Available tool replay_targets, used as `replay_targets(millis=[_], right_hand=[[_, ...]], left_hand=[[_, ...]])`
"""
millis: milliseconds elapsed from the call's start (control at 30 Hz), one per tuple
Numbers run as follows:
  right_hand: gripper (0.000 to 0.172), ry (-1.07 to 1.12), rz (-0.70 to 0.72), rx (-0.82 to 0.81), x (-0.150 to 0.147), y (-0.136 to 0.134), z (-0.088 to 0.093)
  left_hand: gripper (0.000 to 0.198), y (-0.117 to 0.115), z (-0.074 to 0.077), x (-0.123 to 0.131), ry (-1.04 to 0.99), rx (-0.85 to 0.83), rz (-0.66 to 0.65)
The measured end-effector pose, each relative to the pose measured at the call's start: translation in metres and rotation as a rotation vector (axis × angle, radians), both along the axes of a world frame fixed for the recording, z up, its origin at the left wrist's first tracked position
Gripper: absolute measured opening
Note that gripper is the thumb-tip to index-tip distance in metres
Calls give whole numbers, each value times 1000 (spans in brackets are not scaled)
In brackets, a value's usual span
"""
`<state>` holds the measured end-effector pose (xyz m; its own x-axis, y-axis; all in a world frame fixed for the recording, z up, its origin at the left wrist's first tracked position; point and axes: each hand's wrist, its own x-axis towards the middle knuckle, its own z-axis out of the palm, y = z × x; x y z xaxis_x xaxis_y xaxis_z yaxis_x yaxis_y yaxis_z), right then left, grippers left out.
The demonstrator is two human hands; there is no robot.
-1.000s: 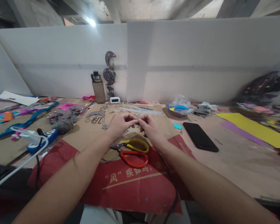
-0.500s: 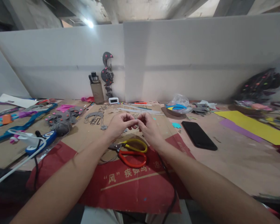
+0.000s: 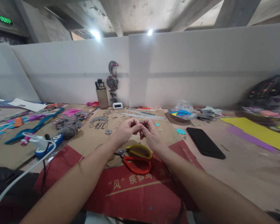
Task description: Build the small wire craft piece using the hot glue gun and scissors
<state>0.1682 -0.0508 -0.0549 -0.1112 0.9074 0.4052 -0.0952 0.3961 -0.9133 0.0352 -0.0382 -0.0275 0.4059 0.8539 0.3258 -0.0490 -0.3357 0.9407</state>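
My left hand [image 3: 126, 132] and my right hand [image 3: 150, 133] meet fingertip to fingertip over the cardboard, both with fingers pinched together. Whatever is between the fingertips is too small or hidden to make out. Just below the hands lie scissors [image 3: 138, 170] with one red and one yellow handle, their blades pointing left. They rest across the brown and red cardboard sheet [image 3: 140, 196]. A grey crescent piece with strings [image 3: 99, 119] lies beyond my left hand.
A bottle [image 3: 102, 98] and small white clock [image 3: 117, 105] stand by the back panel. Right are a black phone [image 3: 205, 142], yellow sheet [image 3: 259, 130] and a bowl with plastic [image 3: 182, 115]. Left are a blue power strip [image 3: 49, 146], its white cable and grey yarn pieces [image 3: 68, 124].
The camera view has tilted up and shifted left, so the scene sits lower and further right. Both hands remain together, with their fingertips slightly changed in position.
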Motion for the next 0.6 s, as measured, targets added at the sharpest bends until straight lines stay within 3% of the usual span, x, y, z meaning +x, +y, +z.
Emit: replay_targets(millis=[167, 300, 433, 600], right_hand=[[28, 191, 34, -87, -8, -7, 5], [29, 291, 49, -144, -7, -5, 3], [29, 219, 74, -130, -5, 0, 1], [29, 129, 27, -70, -3, 2, 1]], left_hand=[[31, -5, -3, 7, -283, -100, -90], [28, -2, 0, 6, -452, -174, -55], [23, 2, 3, 4, -402, -189, 42], [21, 5, -4, 4, -257, -90, 57]])
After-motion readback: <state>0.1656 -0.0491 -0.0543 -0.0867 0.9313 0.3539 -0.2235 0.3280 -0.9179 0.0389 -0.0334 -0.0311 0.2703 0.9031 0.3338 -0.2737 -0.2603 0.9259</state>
